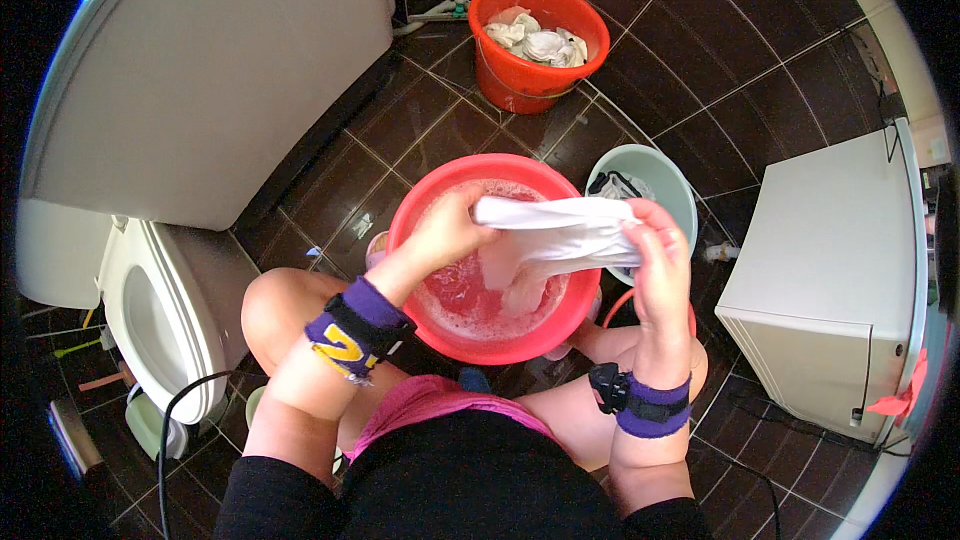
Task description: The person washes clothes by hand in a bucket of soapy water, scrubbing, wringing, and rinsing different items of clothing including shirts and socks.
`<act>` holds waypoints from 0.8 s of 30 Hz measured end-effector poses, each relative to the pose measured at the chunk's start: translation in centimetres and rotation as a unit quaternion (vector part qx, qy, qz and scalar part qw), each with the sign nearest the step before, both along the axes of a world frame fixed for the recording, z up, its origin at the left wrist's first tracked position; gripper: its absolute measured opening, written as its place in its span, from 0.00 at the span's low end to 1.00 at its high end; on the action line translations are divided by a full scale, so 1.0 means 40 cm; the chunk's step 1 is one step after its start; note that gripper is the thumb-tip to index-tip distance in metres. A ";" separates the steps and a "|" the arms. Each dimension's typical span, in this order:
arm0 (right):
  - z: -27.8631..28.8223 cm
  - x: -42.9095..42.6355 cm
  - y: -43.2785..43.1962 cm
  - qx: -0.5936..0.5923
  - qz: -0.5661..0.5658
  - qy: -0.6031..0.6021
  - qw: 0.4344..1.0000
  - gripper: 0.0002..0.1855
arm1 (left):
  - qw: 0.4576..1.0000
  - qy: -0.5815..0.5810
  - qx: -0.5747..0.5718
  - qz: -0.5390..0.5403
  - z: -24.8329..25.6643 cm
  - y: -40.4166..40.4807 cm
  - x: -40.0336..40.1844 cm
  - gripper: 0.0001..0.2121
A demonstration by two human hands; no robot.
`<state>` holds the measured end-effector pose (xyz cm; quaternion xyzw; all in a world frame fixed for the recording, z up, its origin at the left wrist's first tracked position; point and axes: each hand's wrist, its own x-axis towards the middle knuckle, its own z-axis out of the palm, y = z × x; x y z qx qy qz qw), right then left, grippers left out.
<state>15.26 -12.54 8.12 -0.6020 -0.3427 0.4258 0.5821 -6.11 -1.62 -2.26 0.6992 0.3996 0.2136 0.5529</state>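
Observation:
Stretched between my two hands is a wet white cloth garment (pixel 574 232), perhaps a sock. My left hand (pixel 454 221) pinches its left end, and my right hand (pixel 664 255) grips the other end. Part of the cloth hangs down towards the soapy water. Beneath it stands a round red plastic basin (pixel 420 184), with suds around the edge of the water. Whether the hanging part is under the surface is hard to tell.
A red bucket (pixel 510 90) with white cloths (pixel 544 45) stands beyond the basin. A pale green bucket (pixel 679 187) holding dark and white cloth adjoins the basin at right. A toilet (pixel 161 315) is at left, a white cabinet-like appliance (pixel 825 232) at right. Dark floor tiles (pixel 375 142) look wet.

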 end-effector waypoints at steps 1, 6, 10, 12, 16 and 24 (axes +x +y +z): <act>0.021 0.012 0.002 0.005 0.012 -0.005 1.000 0.10 | 0.999 -0.034 0.002 0.006 0.048 0.005 0.000 0.15; -0.040 0.040 0.015 0.028 -0.037 0.043 0.998 0.09 | 1.000 -0.002 0.020 0.023 0.116 0.006 0.004 0.11; -0.229 0.053 0.024 -0.031 -0.052 -0.066 0.996 0.09 | 0.993 0.075 0.073 0.047 -0.030 -0.013 0.014 0.11; -0.320 0.033 0.019 -0.092 -0.009 -0.152 0.984 0.09 | 0.967 0.203 0.152 0.032 -0.114 -0.044 0.012 0.11; -0.468 -0.036 0.011 -0.186 0.079 -0.311 0.929 0.13 | 0.961 0.223 0.146 -0.071 -0.350 -0.109 -0.017 0.14; -0.594 -0.074 -0.031 -0.228 0.232 -0.231 0.917 0.20 | 0.932 0.308 0.022 -0.188 -0.352 -0.136 0.016 0.15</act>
